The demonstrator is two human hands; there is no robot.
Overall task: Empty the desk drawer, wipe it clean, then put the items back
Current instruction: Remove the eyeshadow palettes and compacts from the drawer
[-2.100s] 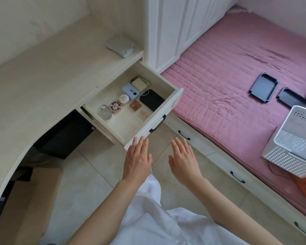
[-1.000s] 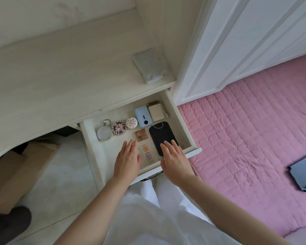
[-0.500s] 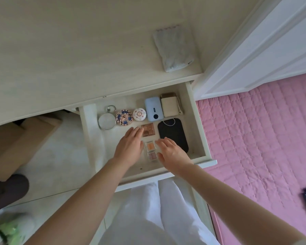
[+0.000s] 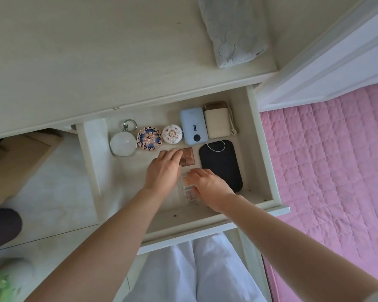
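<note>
The pale wooden drawer (image 4: 262,149) stands pulled out under the desk top (image 4: 74,51). Along its back lie a clear round compact with a ring (image 4: 123,143), a blue patterned compact (image 4: 149,138), a white round compact (image 4: 172,134), a light blue power bank (image 4: 193,125) and a beige power bank (image 4: 217,122). A black flat pouch (image 4: 220,165) lies to the right. My left hand (image 4: 163,170) rests its fingertips on the left edge of a brown square palette (image 4: 188,158). My right hand (image 4: 207,185) pinches the small clear palettes (image 4: 187,191) between fingers and thumb.
A folded grey cloth (image 4: 234,33) lies on the desk top near the white cabinet door (image 4: 325,62). A pink quilted mattress (image 4: 325,160) fills the right side. A cardboard box (image 4: 20,160) stands on the tiled floor under the desk, at left.
I have leaned in over the drawer. Both hands moved from its front edge into it; the left reached the brown palette and the right closed round the clear palettes.
</note>
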